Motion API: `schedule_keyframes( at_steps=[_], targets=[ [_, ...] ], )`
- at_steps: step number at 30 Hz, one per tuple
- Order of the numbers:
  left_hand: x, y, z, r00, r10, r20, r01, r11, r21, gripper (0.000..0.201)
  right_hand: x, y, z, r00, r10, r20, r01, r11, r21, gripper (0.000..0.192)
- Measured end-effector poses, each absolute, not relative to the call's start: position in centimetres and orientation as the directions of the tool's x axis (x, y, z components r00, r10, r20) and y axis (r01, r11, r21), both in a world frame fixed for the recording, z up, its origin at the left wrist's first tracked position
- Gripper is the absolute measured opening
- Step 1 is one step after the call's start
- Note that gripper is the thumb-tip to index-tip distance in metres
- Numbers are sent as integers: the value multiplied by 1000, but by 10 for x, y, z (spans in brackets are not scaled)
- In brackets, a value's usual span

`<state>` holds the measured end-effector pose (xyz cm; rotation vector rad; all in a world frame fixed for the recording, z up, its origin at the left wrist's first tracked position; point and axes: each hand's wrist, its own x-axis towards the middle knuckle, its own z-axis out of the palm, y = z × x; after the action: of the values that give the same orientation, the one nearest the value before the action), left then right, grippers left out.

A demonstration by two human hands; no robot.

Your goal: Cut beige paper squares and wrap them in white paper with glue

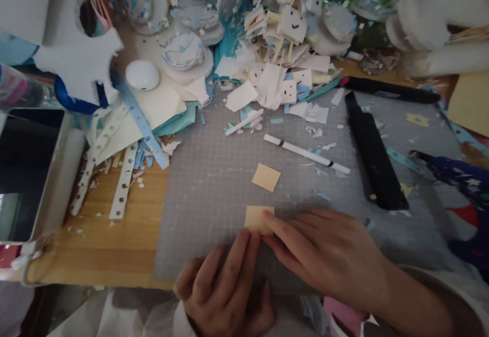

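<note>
Both hands on the near edge of the cutting mat [202,189], which lies on a wooden counter [143,240]. Under the fingers: lower tan paper square [252,215], flat or nearly so, near the mat's front edge.

Left hand [225,286]: fingers loosely extended, index and middle tips at the square's near edge, thumb well apart from them. Not gripping anything.

Right hand [332,250]: index tip down on the square's right part, thumb tip just beside its lower right corner. Can't tell from here if thumb and index pinch the paper or only press it.

Upper tan paper square [266,177] lies loose just beyond, turned at an angle, untouched.

Farther out on the mat: white pen [305,153] lying slantwise, black flat-bodied tool [376,159] right of it, black marker [389,90] along the back. Paper scraps around them. Back centre, a heap of white paper with smiley-faced paper cubes [293,24]. Left side: star-punched white strip [124,184], blue strip [142,123], white earbud case [142,75], dark-screened device [28,174].
</note>
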<state>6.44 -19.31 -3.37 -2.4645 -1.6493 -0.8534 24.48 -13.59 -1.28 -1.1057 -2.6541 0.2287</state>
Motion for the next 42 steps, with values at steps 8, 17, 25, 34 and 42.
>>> schedule_keyframes(
  at_steps=[8, 17, 25, 34, 42],
  targets=[
    [66, -192, -33, 260, 846, 466, 875, -410, 256, 33, 245, -136, -11, -673, 716, 186, 674, 697, -244, 19],
    [63, -195, -37, 276, 830, 485, 857, -441, 267, 32, 244, -135, -10, -650, 741, 169, 678, 665, -312, 19],
    [64, -199, -27, 313, 873, 374, 868, -423, 261, 33, 249, -137, -7, -598, 801, 34, 732, 562, -386, 19],
    [72, -213, -24, 278, 902, 330, 903, -363, 231, 39, 271, -126, 12, -405, 887, 223, 741, 461, -489, 19],
    [80, -218, -22, 260, 915, 309, 916, -336, 221, 42, 305, -112, 7, 22, 950, 312, 999, -14, -29, 37]
  ],
)
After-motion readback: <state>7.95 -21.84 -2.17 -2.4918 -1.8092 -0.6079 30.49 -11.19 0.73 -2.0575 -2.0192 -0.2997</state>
